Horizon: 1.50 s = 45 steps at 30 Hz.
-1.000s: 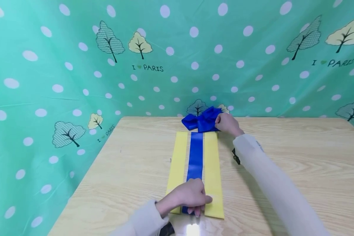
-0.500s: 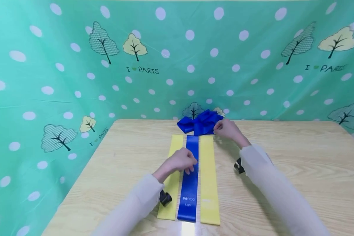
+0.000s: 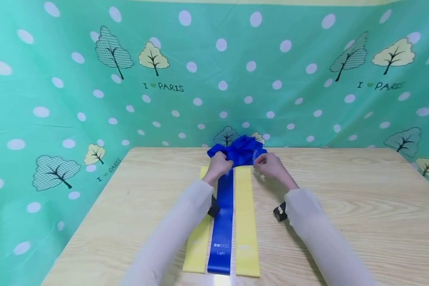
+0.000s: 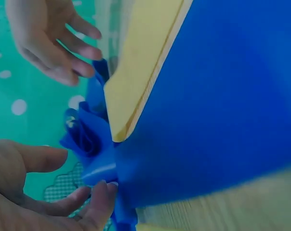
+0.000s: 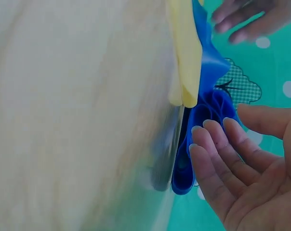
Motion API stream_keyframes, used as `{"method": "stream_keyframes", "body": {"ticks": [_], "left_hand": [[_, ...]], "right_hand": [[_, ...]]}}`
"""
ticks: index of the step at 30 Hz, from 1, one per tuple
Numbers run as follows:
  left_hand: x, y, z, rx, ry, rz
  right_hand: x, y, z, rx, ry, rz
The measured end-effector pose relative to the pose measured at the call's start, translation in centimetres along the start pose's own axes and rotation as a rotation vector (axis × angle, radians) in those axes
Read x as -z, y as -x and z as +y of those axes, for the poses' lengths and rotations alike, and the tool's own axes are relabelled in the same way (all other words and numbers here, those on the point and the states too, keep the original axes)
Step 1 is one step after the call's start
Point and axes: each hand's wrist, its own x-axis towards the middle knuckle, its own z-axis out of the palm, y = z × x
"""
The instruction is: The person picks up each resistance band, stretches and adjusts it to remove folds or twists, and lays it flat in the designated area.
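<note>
A bunched blue band (image 3: 242, 150) lies at the table's far edge, above three flat strips: a blue one marked "Light" (image 3: 222, 222) between a left yellow strip (image 3: 196, 254) and a right yellow strip (image 3: 246, 222). My left hand (image 3: 219, 165) is at the bunch's left part; in the left wrist view its fingertips touch the blue folds (image 4: 99, 168), thumb held apart. At the bunch's right end is my right hand (image 3: 270, 165). In the right wrist view that hand (image 5: 246, 168) has its fingers extended, fingertips against the blue loops (image 5: 184, 168), thumb apart.
The wooden table (image 3: 343, 190) reaches far to both sides. A green dotted curtain (image 3: 214, 59) with printed trees hangs right behind its far edge. A dark wrist strap piece shows under each sleeve.
My left hand has left the near end of the strips and moved up to the blue bunch. The right hand stays beside the bunch. The head view has shifted slightly.
</note>
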Motion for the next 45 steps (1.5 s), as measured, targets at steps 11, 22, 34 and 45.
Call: {"method": "stream_keyframes", "body": {"ticks": [11,22,34,45], "left_hand": [[-1.0,-2.6,0.0,0.078,-0.079,0.021],[-1.8,-2.9,0.6,0.033,-0.104,0.002],[-2.2,-3.5,1.6,0.029,0.292,-0.157],[-2.8,-3.1,3.3,-0.092,0.309,-0.201]], "right_hand": [[-1.1,0.7,-1.2,-0.040,-0.056,0.012],[-1.3,-2.6,-1.3,-0.138,-0.083,0.085],[4.5,-3.8,-3.9,-0.130,-0.327,0.225],[7.6,-2.8,-4.1,-0.079,-0.217,0.318]]}}
